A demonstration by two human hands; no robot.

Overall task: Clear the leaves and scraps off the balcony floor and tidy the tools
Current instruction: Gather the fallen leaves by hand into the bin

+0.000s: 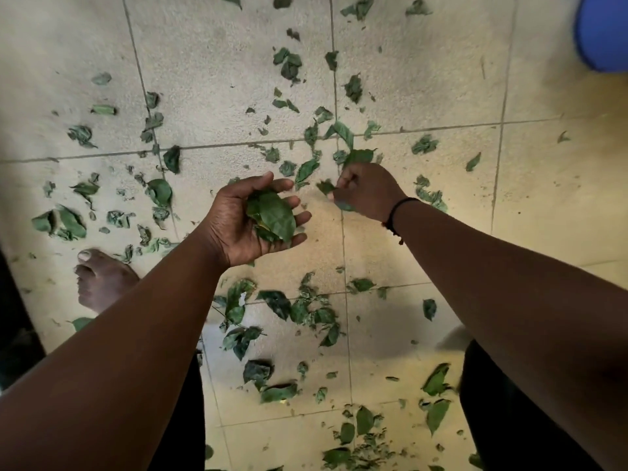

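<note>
Leaves (307,309) and torn green scraps lie scattered across the balcony floor (424,79), which is laid with pale, speckled square tiles separated by thin dark grout lines. The pieces are spread over nearly every tile in view, thicker in a loose cluster near the bottom centre and thinner toward the upper left and far right.

Seen from above, a person reaches both bare arms forward over the floor. The left hand (249,220) is turned palm up, its fingers (299,217) gently curled into a cup that holds a small bundle of gathered leaves (273,215), one broad leaf lying on top. The right hand (365,192) is just beside it, palm facing down, with its fingers curled and pinching a few leaf pieces (326,186); a larger leaf (358,155) sticks out past the knuckles, though whether the hand holds that one or it lies on the floor behind cannot be told. A thin dark wristband (397,210) with a small reddish bead circles the right wrist.

A bare foot (102,280) stands on the tiles at the left, partly hidden by the left forearm, with leaf scraps just beside the toes. Dark clothing shows at the bottom edge on both sides. A rounded blue object (603,32) is cut off by the upper right corner; what it is cannot be told.

No writing, brand or label can be read anywhere.
</note>
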